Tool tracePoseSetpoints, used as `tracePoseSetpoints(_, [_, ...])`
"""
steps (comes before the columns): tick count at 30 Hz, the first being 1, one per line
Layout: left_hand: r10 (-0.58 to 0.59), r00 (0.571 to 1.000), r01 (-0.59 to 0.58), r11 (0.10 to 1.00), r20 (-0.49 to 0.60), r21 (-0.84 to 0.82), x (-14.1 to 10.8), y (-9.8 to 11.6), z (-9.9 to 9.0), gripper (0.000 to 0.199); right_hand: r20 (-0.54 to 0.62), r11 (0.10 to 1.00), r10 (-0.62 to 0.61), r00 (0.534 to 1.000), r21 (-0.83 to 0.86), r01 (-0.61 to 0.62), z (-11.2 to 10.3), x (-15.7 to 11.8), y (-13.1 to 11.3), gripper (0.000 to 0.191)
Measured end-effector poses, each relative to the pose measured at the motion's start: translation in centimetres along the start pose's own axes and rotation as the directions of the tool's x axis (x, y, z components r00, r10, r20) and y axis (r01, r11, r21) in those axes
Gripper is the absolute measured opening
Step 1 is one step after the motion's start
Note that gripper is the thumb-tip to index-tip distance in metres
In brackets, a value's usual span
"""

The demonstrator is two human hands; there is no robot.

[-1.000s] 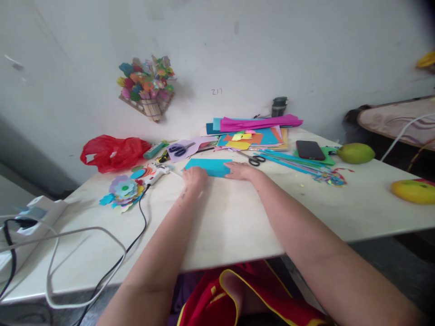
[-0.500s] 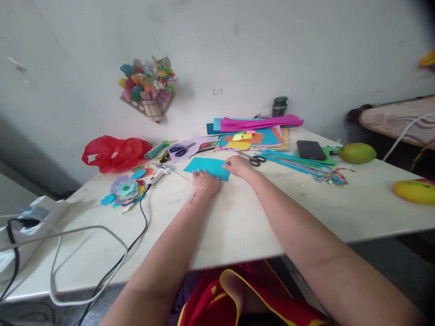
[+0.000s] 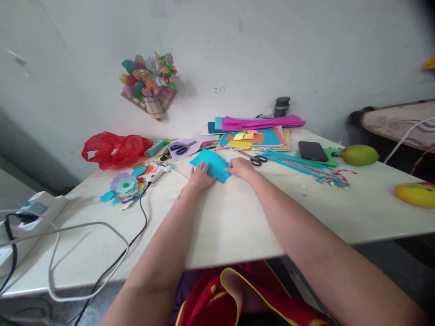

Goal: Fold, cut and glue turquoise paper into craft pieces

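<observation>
A blue sheet of paper [image 3: 213, 164] lies on the white table, turned at an angle and slightly curved. My left hand [image 3: 201, 176] rests on its lower left part with the fingers spread. At the right corner of the sheet, my right hand [image 3: 240, 168] pinches the paper's edge between thumb and fingers. Scissors with black handles [image 3: 258, 160] lie just behind my right hand. To the left of my left hand is a white glue gun [image 3: 159, 172], beside a pile of layered paper flowers [image 3: 125, 186].
Coloured papers [image 3: 251, 138] are stacked at the back, with blue strips [image 3: 292, 162] to their front right. A phone [image 3: 312, 151] and a mango [image 3: 359, 155] stand farther right. A red bag [image 3: 113, 150] sits back left; cables [image 3: 127, 246] cross the left side.
The blue sheet has turned clockwise, its right corner now nearer me. My left hand has shifted slightly left, and my right hand still grips the edge.
</observation>
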State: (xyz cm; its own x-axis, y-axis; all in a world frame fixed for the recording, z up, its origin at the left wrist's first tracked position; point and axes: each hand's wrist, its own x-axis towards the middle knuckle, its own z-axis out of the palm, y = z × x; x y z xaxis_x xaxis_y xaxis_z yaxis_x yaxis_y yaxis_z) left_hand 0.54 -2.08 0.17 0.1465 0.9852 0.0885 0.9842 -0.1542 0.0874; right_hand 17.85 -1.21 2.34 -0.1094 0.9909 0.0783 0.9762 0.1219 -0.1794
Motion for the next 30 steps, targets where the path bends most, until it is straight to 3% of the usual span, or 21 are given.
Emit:
tracePoseSetpoints(6, [-0.035, 0.997, 0.029, 0.996, 0.064, 0.085, -0.7, 0.8, -1.1, 0.062, -0.080, 0.999, -0.024, 0.997, -0.026, 0.022, -0.1, -0.5, -0.8, 0.041])
tracePoseSetpoints(10, [-0.021, 0.999, 0.019, 0.997, 0.039, 0.071, -1.0, 1.2, -0.7, 0.066, -0.204, 0.995, -0.101, 0.974, -0.012, 0.100, 1.1, 0.0, -0.2, 0.039])
tracePoseSetpoints(13, [0.022, 1.000, -0.024, 0.995, 0.021, 0.101, -0.9, 1.0, -0.2, 0.059, -0.095, 0.976, -0.218, 0.971, -0.028, 0.216, 1.6, 0.2, 0.0, 0.041])
tracePoseSetpoints(16, [0.063, 0.997, -0.067, 0.991, 0.032, 0.112, -0.6, 0.4, -0.1, 0.051, 0.006, 0.974, -0.217, 0.976, -0.066, 0.217, 1.1, -0.2, -0.5, 0.039])
tracePoseSetpoints(19, [0.088, 0.996, -0.091, 0.989, 0.034, 0.116, -0.4, -0.4, -0.4, 0.044, -0.005, 0.969, -0.210, 0.978, -0.131, 0.208, 0.3, -1.0, -1.8, 0.037])
tracePoseSetpoints(24, [0.071, 0.997, -0.077, 0.987, 0.042, 0.143, -0.3, -1.6, -0.9, 0.044, -0.089, 0.944, -0.310, 0.947, -0.146, 0.296, 0.1, -2.0, -3.7, 0.037])
tracePoseSetpoints(30, [0.063, 0.992, -0.075, 0.991, 0.107, 0.113, -0.4, -2.3, -1.0, 0.050, -0.194, 0.939, -0.342, 0.919, -0.050, 0.339, 1.0, -1.8, -3.5, 0.032])
